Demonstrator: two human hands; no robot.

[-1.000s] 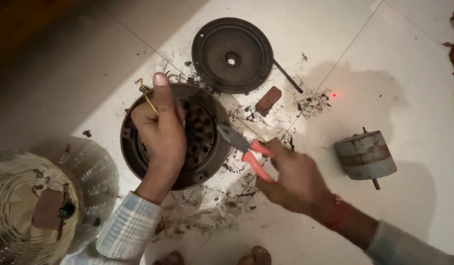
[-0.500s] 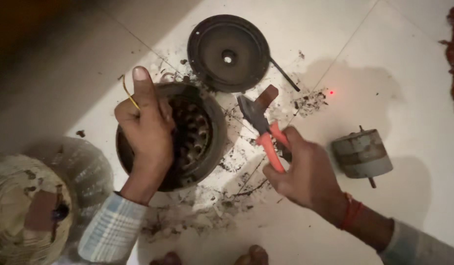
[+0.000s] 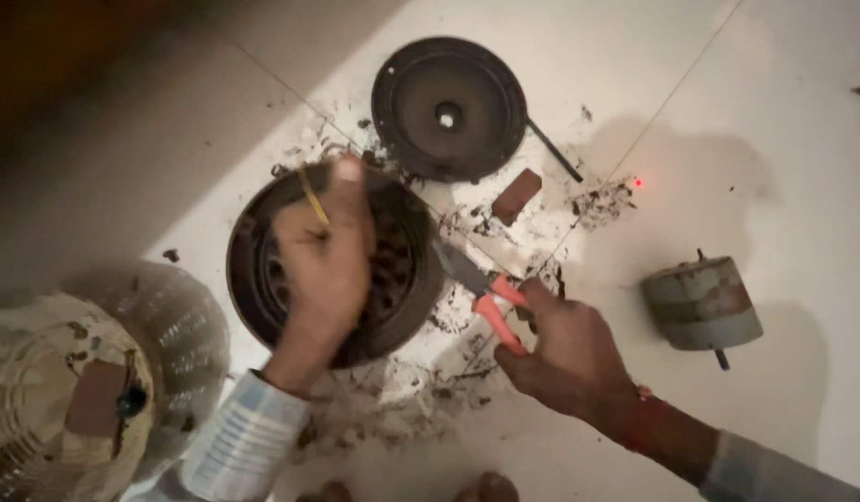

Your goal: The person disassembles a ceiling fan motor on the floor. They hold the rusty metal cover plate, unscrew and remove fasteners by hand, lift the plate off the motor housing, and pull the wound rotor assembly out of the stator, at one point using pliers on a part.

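i see the left hand [image 3: 326, 265] lying over the round dark motor housing [image 3: 407, 279] at centre left of the frame, fingers curled on it and pinching a thin yellow wire [image 3: 312, 193]. the right hand [image 3: 565, 349], at lower centre right, is closed around orange-handled pliers [image 3: 476, 288], whose tip touches the housing's right rim. 1 dark round cover [image 3: 449, 107] lies at upper centre, a grey cylinder [image 3: 704, 302] at right.

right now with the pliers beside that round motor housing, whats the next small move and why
Probably ease the pliers' tip inward over the housing rim. The right hand holds the orange handles with the nose just at the rim's right edge, not on anything inside, while the left hand lies across the housing, steadying it and pinching a thin yellow strand.
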